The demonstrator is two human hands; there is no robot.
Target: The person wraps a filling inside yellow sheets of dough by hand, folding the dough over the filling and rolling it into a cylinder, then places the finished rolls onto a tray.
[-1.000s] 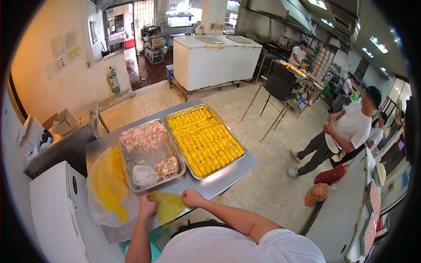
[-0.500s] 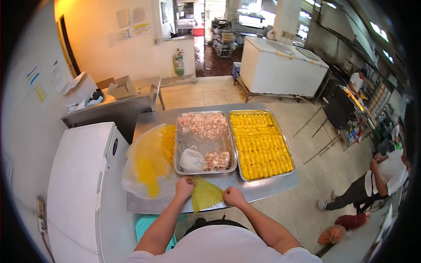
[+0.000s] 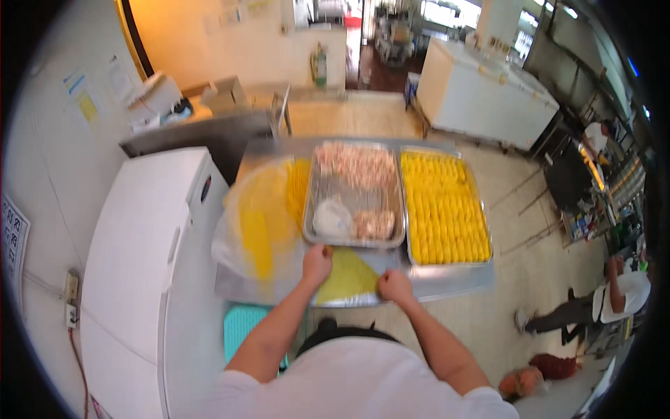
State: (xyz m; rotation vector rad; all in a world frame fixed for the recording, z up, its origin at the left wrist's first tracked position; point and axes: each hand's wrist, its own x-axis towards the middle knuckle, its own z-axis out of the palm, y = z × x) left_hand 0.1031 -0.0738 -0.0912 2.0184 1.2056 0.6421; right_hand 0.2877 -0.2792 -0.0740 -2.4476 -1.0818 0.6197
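Note:
A thin yellow sheet (image 3: 350,273), roughly three-cornered, is stretched between my hands over the near edge of the metal table. My left hand (image 3: 318,264) pinches its far left corner, just below the meat tray. At the sheet's right corner, my right hand (image 3: 396,285) is closed on it. Directly beyond is a deep metal tray (image 3: 354,244) with chopped pinkish meat (image 3: 357,166) at its far end. A smaller mound of the meat (image 3: 375,225) and a whitish plastic bag (image 3: 332,218) lie at its near end. Yellow rolls (image 3: 445,209) fill the tray on the right in rows.
A large clear bag (image 3: 229,241) with yellow sheets (image 3: 257,241) lies on the table's left. A white upright appliance (image 3: 132,265) stands left, with a turquoise crate (image 3: 244,334) below. One person (image 3: 621,297) stands right; another (image 3: 595,137) is farther back. A white chest freezer (image 3: 481,98) is beyond.
My view has shifted, so the table and trays appear higher and farther right. Both hands still hold the yellow sheet, which now looks spread a little wider.

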